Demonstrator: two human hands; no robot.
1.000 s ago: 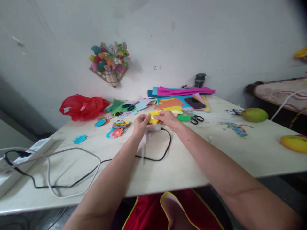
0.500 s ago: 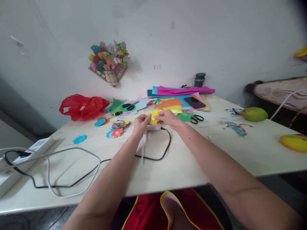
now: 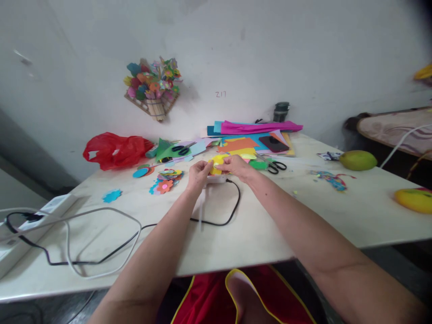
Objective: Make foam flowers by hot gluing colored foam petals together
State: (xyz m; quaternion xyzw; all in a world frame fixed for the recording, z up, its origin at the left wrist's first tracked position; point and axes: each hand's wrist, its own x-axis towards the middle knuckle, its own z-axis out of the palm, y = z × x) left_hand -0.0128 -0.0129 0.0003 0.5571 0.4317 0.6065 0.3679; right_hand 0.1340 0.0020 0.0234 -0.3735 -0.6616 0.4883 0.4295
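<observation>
Between my two hands is a yellow piece [image 3: 217, 164] with a small pale spot at its middle. My left hand [image 3: 200, 173] pinches its left edge, and my right hand [image 3: 236, 166] grips its right side with the thumb across the front. Just below them lies a white device [image 3: 216, 180], partly covered by the hands, with a black cord at its right end and a clear stick hanging toward me. To the left sit paper flowers [image 3: 165, 185] in a small pile. Black-handled scissors [image 3: 276, 167] lie to the right beside a green item.
Coloured sheets and a phone [image 3: 274, 144] lie behind my hands. A red plastic bag [image 3: 116, 150] is at the back left. Looped cables and a power strip [image 3: 57, 204] occupy the left side. Mango-like fruits [image 3: 358, 160] and a beaded piece [image 3: 332, 181] are on the right.
</observation>
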